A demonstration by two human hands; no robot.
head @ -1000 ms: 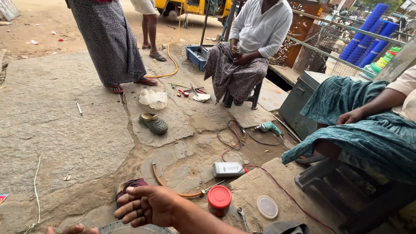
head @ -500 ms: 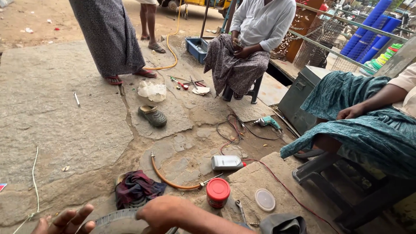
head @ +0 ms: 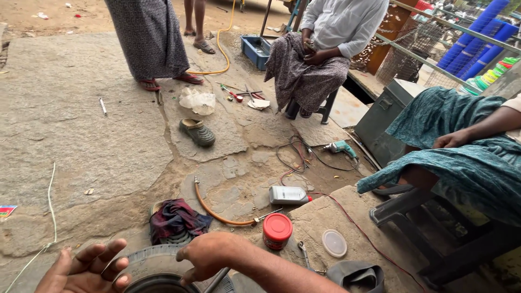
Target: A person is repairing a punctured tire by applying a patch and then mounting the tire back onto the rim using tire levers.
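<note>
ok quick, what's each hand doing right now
Left hand: open, fingers spread beside the tyre.
Right hand: closed over the tyre's top.

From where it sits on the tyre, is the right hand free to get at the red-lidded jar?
Probably yes: the right hand rests on the tyre, and the red-lidded jar stands close beside it with nothing between.
</note>
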